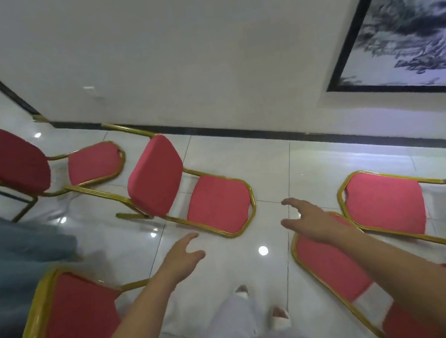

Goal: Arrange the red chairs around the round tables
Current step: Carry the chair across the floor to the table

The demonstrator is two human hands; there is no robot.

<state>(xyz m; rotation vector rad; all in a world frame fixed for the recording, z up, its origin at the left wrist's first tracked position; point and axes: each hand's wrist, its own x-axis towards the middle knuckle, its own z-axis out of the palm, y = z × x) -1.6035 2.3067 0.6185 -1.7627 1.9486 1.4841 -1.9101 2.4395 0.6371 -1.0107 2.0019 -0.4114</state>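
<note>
Head view: both bare hands reach forward, well apart from each other, and neither grips anything. The left hand has its fingers loosely spread with the thumb held away. It hangs over the floor, just short of the gold-edged backrest of the middle chair, a red-padded banquet chair with a thin gold metal frame. The right hand is also spread, fingers straight. It lies across the top corner of the near-right chair, which has the same red padding and gold frame; whether it touches that frame cannot be told.

Just beyond, the far-right chair shows its framed red backrest, with its thick seat cushion cut by the picture's edge. Beneath the left forearm stands the near-left chair, its backrest large and close. The far-left chair stands beside the middle one, near the wall. All five turn their backrests toward the person, spaced loosely on the glossy white tiled floor.

Pale trousers and white sandals show between the forearms. A blurred grey-blue mass fills the left edge; what it is cannot be told. Behind the chairs a dark skirting strip runs along the white wall, where a black-framed ink landscape painting hangs at upper right.
</note>
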